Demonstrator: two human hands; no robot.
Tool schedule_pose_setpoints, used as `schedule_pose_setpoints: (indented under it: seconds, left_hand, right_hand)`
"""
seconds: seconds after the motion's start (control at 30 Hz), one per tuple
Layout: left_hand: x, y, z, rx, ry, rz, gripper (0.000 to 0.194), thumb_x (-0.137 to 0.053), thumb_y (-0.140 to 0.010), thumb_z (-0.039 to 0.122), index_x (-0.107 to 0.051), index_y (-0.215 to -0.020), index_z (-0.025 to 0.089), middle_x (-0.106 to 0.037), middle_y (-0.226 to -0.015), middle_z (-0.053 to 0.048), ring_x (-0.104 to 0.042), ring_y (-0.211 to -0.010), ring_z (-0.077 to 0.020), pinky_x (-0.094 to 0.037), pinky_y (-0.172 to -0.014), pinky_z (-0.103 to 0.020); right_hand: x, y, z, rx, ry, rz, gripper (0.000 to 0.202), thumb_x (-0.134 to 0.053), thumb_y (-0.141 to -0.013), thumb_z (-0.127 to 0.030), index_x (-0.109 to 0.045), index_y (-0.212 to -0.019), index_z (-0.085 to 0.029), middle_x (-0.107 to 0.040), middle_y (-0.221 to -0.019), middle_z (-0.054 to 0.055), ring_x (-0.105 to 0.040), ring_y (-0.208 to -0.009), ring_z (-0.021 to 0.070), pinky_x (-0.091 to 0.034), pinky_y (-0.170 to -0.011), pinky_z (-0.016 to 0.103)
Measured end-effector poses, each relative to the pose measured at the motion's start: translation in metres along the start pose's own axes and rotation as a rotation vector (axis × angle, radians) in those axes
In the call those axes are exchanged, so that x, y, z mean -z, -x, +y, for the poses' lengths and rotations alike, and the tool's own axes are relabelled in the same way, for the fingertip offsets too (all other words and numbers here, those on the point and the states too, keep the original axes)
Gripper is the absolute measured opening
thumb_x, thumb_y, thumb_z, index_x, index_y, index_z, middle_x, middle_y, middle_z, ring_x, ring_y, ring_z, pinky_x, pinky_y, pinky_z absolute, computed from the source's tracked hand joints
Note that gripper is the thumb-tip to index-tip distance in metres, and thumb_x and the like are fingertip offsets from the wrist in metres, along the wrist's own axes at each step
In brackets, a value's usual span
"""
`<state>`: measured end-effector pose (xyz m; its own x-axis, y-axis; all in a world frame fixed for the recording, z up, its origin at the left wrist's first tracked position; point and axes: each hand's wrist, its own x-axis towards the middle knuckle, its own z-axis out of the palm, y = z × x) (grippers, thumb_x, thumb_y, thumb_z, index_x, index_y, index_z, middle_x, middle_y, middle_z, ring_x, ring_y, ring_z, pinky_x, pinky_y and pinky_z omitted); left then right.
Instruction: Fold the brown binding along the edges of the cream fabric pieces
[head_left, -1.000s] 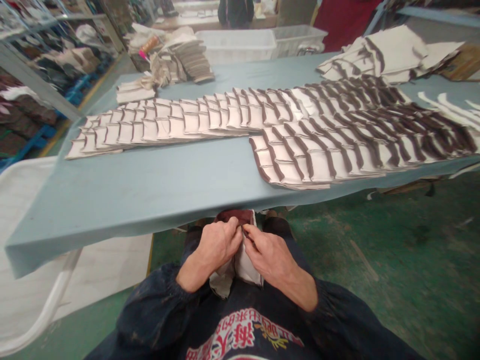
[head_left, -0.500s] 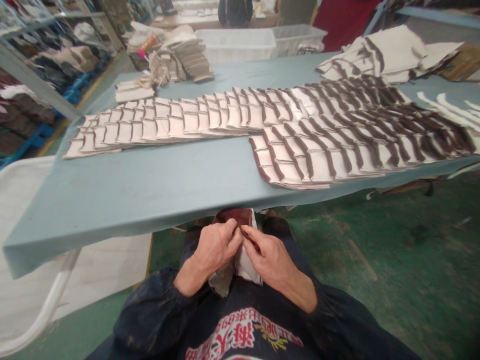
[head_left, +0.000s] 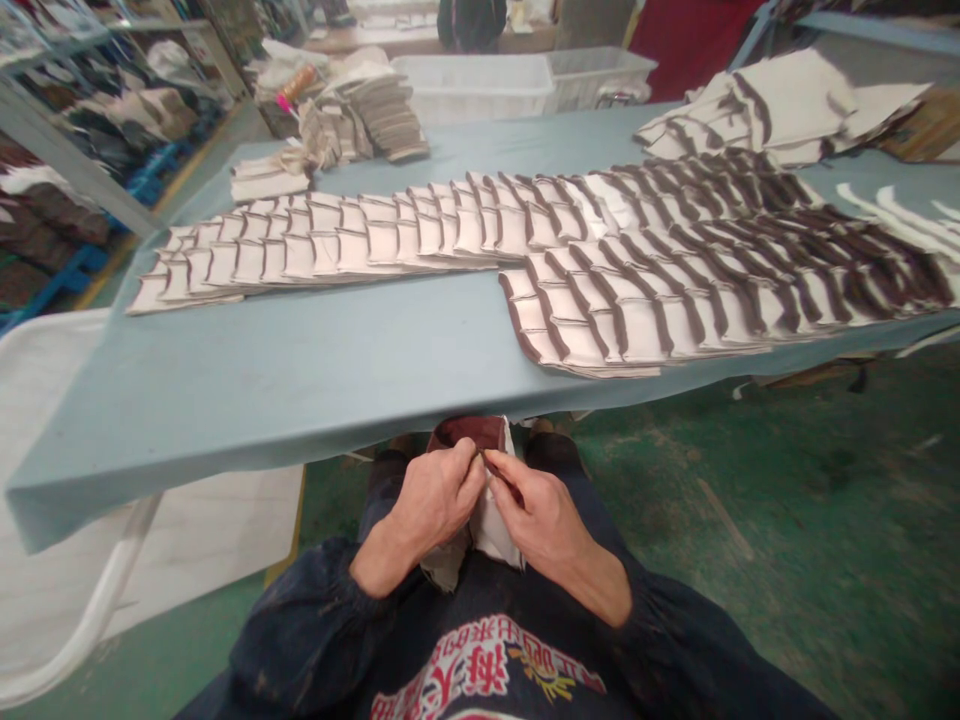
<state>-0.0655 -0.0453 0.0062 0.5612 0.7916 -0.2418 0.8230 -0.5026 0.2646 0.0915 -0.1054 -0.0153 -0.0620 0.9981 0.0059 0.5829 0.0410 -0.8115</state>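
Note:
A fabric piece [head_left: 495, 525], off-white with a dark red-brown inner side, hangs over my lap just below the table's front edge. My left hand [head_left: 439, 495] pinches its brown edge between thumb and fingers. Close beside it, my right hand [head_left: 536, 505] is closed on the same edge, the fingertips of both hands nearly touching. Part of the cloth is hidden beneath my hands. On the blue-covered table [head_left: 300, 370], overlapping off-white pieces with brown edging [head_left: 645, 310] lie in long rows, and paler pieces [head_left: 322, 245] extend to the left.
Folded cloth stacks [head_left: 386, 110] stand at the table's back left, with a loose pile [head_left: 787, 95] at the back right. Clear plastic bins [head_left: 472, 88] are behind the table. White strips [head_left: 900, 220] lie at the right. A person [head_left: 471, 22] is partly visible beyond.
Both hands keep their grip on the fabric, with only a very slight shift of the fingers. The rows on the table look the same.

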Motion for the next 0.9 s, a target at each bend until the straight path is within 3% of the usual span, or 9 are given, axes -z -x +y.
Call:
schedule_pose_setpoints:
  seconds: [0.23,0.47,0.67,0.9]
  left_hand:
    - [0.000,0.001,-0.002,-0.041,-0.011,0.006,0.021,-0.041,-0.108,0.023,-0.057,-0.096,0.018,-0.075,-0.086,-0.008,-0.074,-0.080,-0.0250,-0.043,-0.064,-0.032]
    - [-0.004,0.004,-0.004,-0.114,-0.064,0.019,0.023,-0.036,-0.108,0.022,-0.057,-0.100,0.017,-0.072,-0.083,-0.007,-0.072,-0.078,-0.0238,-0.045,-0.064,-0.031]
    - [-0.009,0.003,-0.009,-0.241,-0.162,0.002,0.028,-0.035,-0.107,0.018,-0.062,-0.101,0.015,-0.069,-0.099,-0.011,-0.068,-0.078,-0.0232,-0.048,-0.066,-0.032]
    - [-0.017,0.007,-0.010,-0.262,-0.240,0.003,0.032,-0.033,-0.107,0.018,-0.064,-0.112,0.012,-0.067,-0.101,-0.012,-0.066,-0.079,-0.0245,-0.049,-0.065,-0.033]
  right_hand:
    - [-0.001,0.002,-0.001,-0.007,-0.014,0.006,0.040,-0.047,-0.097,-0.019,-0.070,-0.130,-0.014,-0.078,-0.122,0.014,-0.077,-0.106,0.0333,-0.063,-0.093,0.047]
    - [-0.003,0.004,0.001,-0.004,-0.005,0.024,0.040,-0.048,-0.097,-0.019,-0.070,-0.130,-0.016,-0.078,-0.122,0.013,-0.077,-0.105,0.0319,-0.063,-0.093,0.046]
    - [-0.004,0.005,0.000,-0.011,-0.033,0.013,0.039,-0.048,-0.098,-0.020,-0.070,-0.130,-0.019,-0.079,-0.121,0.010,-0.077,-0.105,0.0296,-0.062,-0.093,0.042]
    - [-0.006,0.009,-0.002,-0.040,-0.028,0.001,0.038,-0.048,-0.099,-0.021,-0.069,-0.131,-0.021,-0.079,-0.118,0.010,-0.078,-0.101,0.0275,-0.060,-0.088,0.037]
